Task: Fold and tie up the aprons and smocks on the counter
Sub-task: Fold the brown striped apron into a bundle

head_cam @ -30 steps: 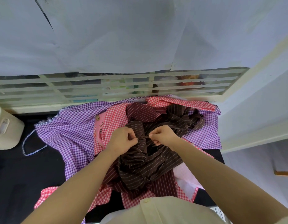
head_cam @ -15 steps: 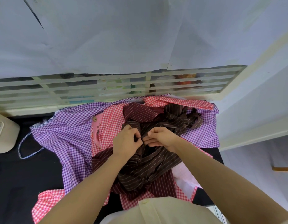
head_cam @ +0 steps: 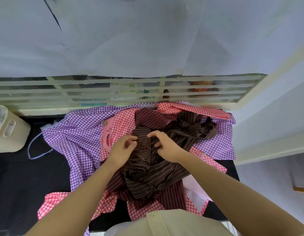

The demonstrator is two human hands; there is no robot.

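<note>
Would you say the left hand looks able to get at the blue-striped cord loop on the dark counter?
Probably yes: the cord loop lies uncovered on the counter, nothing across it, but the left hand grips the brown striped apron.

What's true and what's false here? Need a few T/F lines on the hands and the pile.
1. The left hand and right hand both hold the brown cloth. True.
2. The brown cloth is folded flat. False: it is bunched up.
3. The purple cloth spreads out to the left of the brown cloth. True.
4. The container stands at the right end of the counter. False: the container stands at the left end.
</note>
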